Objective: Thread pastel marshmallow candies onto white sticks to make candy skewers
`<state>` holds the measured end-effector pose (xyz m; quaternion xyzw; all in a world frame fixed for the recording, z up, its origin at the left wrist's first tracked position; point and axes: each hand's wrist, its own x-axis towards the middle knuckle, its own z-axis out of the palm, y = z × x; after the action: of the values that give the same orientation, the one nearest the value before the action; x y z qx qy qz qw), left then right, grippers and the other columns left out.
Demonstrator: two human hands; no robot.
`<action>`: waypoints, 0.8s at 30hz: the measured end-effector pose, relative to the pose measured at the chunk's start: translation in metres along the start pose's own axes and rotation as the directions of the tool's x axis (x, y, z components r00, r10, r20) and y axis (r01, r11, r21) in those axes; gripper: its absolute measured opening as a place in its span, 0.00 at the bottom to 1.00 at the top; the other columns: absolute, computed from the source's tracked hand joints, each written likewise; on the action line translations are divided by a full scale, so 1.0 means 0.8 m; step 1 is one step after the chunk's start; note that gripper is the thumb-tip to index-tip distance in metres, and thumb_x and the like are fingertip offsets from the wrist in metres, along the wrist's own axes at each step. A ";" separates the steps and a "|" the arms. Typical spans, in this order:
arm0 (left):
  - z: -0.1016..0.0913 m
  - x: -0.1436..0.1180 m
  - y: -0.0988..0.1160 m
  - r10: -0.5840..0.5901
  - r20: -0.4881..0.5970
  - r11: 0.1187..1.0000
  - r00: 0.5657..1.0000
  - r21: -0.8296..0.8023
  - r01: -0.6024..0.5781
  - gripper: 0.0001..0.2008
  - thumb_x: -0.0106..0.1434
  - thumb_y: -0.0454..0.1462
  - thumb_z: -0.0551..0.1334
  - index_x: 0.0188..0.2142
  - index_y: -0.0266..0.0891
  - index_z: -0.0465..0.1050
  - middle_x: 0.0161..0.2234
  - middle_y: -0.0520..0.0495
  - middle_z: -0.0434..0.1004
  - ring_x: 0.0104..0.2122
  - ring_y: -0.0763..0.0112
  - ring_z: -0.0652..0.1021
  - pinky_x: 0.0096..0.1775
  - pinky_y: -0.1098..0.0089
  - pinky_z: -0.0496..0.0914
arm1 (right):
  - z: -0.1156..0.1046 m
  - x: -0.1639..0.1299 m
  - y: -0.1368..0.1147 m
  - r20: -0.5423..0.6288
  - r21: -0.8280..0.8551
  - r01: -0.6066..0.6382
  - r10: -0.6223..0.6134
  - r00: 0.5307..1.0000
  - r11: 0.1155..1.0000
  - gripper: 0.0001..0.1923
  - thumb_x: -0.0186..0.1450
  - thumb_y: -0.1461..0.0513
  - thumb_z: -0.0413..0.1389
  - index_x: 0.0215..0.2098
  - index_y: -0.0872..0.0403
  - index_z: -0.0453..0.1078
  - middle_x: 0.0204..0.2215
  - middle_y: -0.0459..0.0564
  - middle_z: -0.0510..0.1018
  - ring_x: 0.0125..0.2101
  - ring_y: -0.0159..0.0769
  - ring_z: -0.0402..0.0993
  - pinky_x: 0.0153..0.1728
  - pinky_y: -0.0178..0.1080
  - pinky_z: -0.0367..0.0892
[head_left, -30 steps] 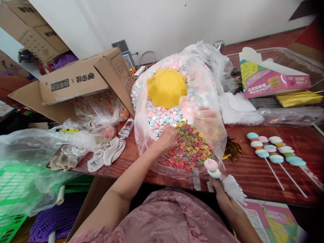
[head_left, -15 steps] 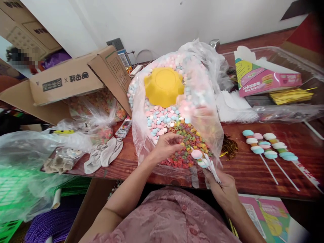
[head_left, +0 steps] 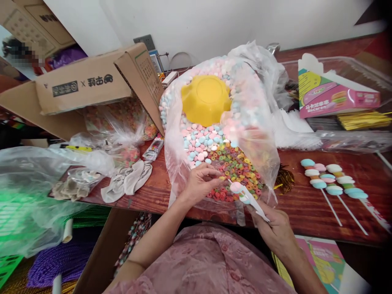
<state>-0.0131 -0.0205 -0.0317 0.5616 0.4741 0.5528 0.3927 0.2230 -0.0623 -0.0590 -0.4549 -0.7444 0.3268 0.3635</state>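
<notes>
Stick [head_left: 254,204] with two sweets threaded is clenched in right hand [head_left: 275,228], tip angled over open bag [head_left: 183,179] on counter [head_left: 306,204]. A ring sweet [head_left: 222,178] is pinched by left hand [head_left: 200,183] beside the tip, likely for threading.

Readable print on the boxes

We made out little: the cardboard box [head_left: 82,83] at the left carried a dark logo patch, an "×" and some bold characters printed upside down, which we could not read; the pink and green carton [head_left: 333,98] at the right bore a small word that looked like "Macaron"; the print on the packet [head_left: 154,148] was too small
</notes>
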 end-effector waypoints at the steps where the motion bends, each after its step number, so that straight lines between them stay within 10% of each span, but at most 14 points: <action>1: 0.002 -0.002 0.000 0.016 0.005 0.999 1.000 0.034 -0.016 0.07 0.53 0.37 0.74 0.31 0.38 0.83 0.30 0.48 0.74 0.31 0.75 0.74 0.30 0.75 0.69 | 0.001 -0.001 0.001 0.013 -0.013 0.002 -0.002 1.000 1.000 0.15 0.66 0.61 0.50 0.37 0.53 0.80 0.24 0.45 0.79 0.21 0.34 0.73 0.25 0.32 0.69; 12: 0.016 -0.011 0.017 0.434 0.164 0.773 0.886 0.438 -0.460 0.11 0.58 0.26 0.59 0.36 0.37 0.79 0.34 0.46 0.76 0.32 0.72 0.77 0.33 0.71 0.74 | 0.011 -0.001 0.004 0.028 -0.110 -0.065 0.069 0.997 0.992 0.16 0.67 0.59 0.49 0.29 0.52 0.76 0.20 0.45 0.75 0.21 0.34 0.71 0.24 0.32 0.66; 24: 0.021 -0.016 0.002 0.568 0.168 0.614 0.806 0.567 -0.550 0.11 0.62 0.27 0.59 0.41 0.36 0.77 0.35 0.44 0.76 0.35 0.69 0.77 0.36 0.69 0.76 | 0.027 -0.006 0.005 0.011 -0.020 -0.067 0.068 0.998 0.998 0.14 0.66 0.61 0.50 0.29 0.53 0.75 0.20 0.45 0.73 0.21 0.34 0.68 0.24 0.33 0.66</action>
<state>0.0044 -0.0317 -0.0346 0.7660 0.4284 0.4793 -0.0004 0.2083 -0.0684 -0.0744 -0.4813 -0.7339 0.3342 0.3435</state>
